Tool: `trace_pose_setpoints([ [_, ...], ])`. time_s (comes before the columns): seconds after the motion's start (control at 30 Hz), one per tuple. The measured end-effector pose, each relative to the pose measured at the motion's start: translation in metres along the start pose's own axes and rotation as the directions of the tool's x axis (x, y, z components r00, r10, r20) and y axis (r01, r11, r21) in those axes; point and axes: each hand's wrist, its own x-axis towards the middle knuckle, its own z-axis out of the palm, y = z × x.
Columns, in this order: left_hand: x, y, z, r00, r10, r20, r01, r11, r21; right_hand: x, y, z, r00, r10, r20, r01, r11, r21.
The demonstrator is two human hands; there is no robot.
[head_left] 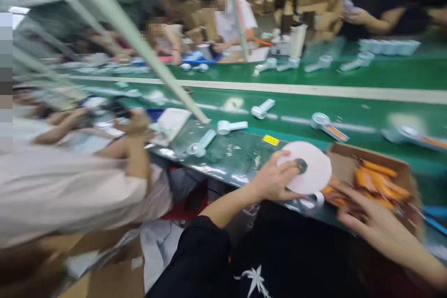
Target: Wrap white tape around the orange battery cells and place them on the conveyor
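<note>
My left hand point(275, 178) is closed on a white roll point(312, 174), flat and round with a dark hole at its middle. Below the roll, by my left thumb, is a pale blue part with a white ring point(317, 199), partly hidden. My right hand point(363, 212) is at the near left side of an open cardboard box point(340, 160). Its fingers are bent around a small orange piece point(328, 191), blurred and partly covered. More orange cylinder-like pieces point(379, 181) lie inside the box.
Pale blue handheld pieces lie about the green belt point(223, 98), one with an orange insert point(326, 125). Another such piece point(201, 143) lies on the near ledge by a yellow label point(271, 140). A slanted metal post point(139, 42) crosses the left. Co-workers sit left and opposite.
</note>
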Motion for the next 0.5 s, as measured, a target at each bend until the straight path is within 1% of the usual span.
trace_pose_setpoints([
  [0.03, 0.010, 0.007, 0.000, 0.998, -0.003, -0.067, 0.002, 1.000, -0.010, -0.007, -0.007, 0.010, 0.995, -0.004, 0.103, -0.003, 0.997, 0.073],
  [0.07, 0.016, 0.010, -0.002, 0.993, -0.016, -0.117, 0.015, 1.000, -0.012, -0.011, -0.013, 0.018, 0.981, -0.046, 0.186, 0.023, 0.992, 0.126],
  [0.1, 0.019, 0.009, -0.003, 0.987, -0.035, -0.160, 0.034, 0.999, -0.008, -0.013, -0.015, 0.024, 0.967, -0.101, 0.235, 0.055, 0.979, 0.195],
  [0.13, 0.018, 0.005, -0.003, 0.979, -0.060, -0.196, 0.060, 0.998, -0.003, -0.014, -0.015, 0.028, 0.942, -0.162, 0.294, 0.091, 0.966, 0.241],
  [0.17, 0.014, -0.001, -0.003, 0.970, -0.095, -0.225, 0.096, 0.995, -0.007, -0.016, -0.012, 0.031, 0.918, -0.211, 0.335, 0.130, 0.960, 0.249],
  [0.2, 0.008, -0.007, -0.001, 0.960, -0.141, -0.243, 0.140, 0.990, -0.020, -0.018, -0.007, 0.032, 0.893, -0.240, 0.380, 0.164, 0.961, 0.222],
  [0.23, 0.000, -0.012, 0.002, 0.950, -0.191, -0.249, 0.187, 0.981, -0.040, -0.020, -0.002, 0.031, 0.870, -0.245, 0.429, 0.191, 0.968, 0.165],
  [0.27, -0.008, -0.015, 0.005, 0.940, -0.240, -0.244, 0.232, 0.971, -0.061, -0.022, 0.004, 0.028, 0.858, -0.227, 0.461, 0.210, 0.974, 0.089],
  [0.3, -0.015, -0.016, 0.008, 0.931, -0.280, -0.235, 0.270, 0.960, -0.075, -0.023, 0.009, 0.024, 0.867, -0.201, 0.455, 0.221, 0.975, 0.010],
  [0.33, -0.021, -0.015, 0.011, 0.925, -0.306, -0.225, 0.295, 0.952, -0.082, -0.021, 0.014, 0.017, 0.894, -0.182, 0.411, 0.227, 0.972, -0.064],
  [0.4, -0.027, -0.009, 0.019, 0.926, -0.314, -0.210, 0.304, 0.949, -0.077, -0.008, 0.023, 0.002, 0.956, -0.171, 0.236, 0.224, 0.950, -0.218],
  [0.43, -0.026, -0.006, 0.023, 0.932, -0.302, -0.200, 0.293, 0.953, -0.075, 0.003, 0.026, -0.005, 0.972, -0.177, 0.157, 0.218, 0.928, -0.303],
  [0.47, -0.023, -0.002, 0.026, 0.940, -0.287, -0.187, 0.276, 0.958, -0.079, 0.015, 0.027, -0.011, 0.976, -0.179, 0.126, 0.215, 0.897, -0.387],
  [0.5, -0.019, 0.001, 0.030, 0.948, -0.269, -0.171, 0.258, 0.962, -0.085, 0.029, 0.027, -0.014, 0.974, -0.162, 0.156, 0.217, 0.860, -0.461],
])
